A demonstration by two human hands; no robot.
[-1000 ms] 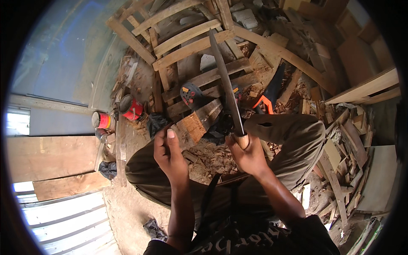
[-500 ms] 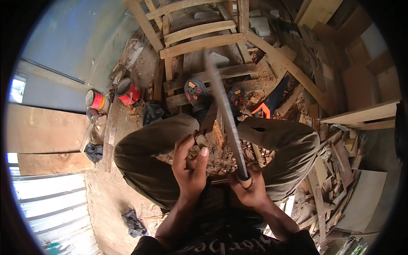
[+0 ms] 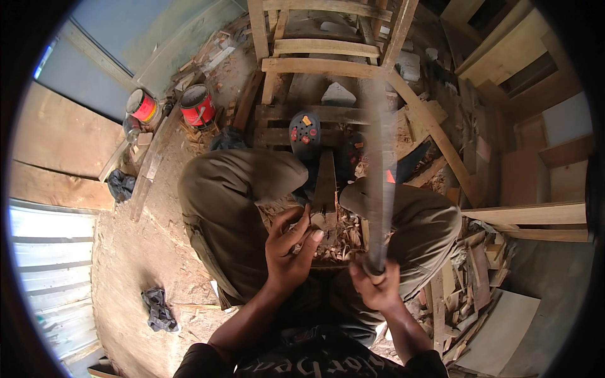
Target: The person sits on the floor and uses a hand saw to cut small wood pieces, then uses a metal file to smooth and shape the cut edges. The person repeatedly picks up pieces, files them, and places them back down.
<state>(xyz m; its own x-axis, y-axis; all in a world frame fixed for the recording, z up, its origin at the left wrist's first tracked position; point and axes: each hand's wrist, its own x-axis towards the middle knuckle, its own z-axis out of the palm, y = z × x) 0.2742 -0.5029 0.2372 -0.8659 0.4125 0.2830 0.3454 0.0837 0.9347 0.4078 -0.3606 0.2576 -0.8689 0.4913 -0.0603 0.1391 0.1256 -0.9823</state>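
My right hand is closed round the wooden handle of a long machete. Its grey blade points up and away from me, past my right knee, and is smeared by motion. Left of it, my left hand is raised between my knees, fingers curled and thumb apart, and I see nothing held in it. A small tan surface shows just past the thumb tip; I cannot make out what it is. Beyond that, a dark narrow board runs away between my legs toward my shoes. Wood chips lie beneath my hands.
A wooden frame with crosspieces stands ahead, a slanting board at its right. Red paint cans sit to the left. Scrap wood is heaped at the right. A dark crumpled cloth or bag lies on the floor.
The machete has swung to the right and stands more upright. My left hand has shifted slightly right, its thumb still apart from the fingers. The whole view has shifted a little.
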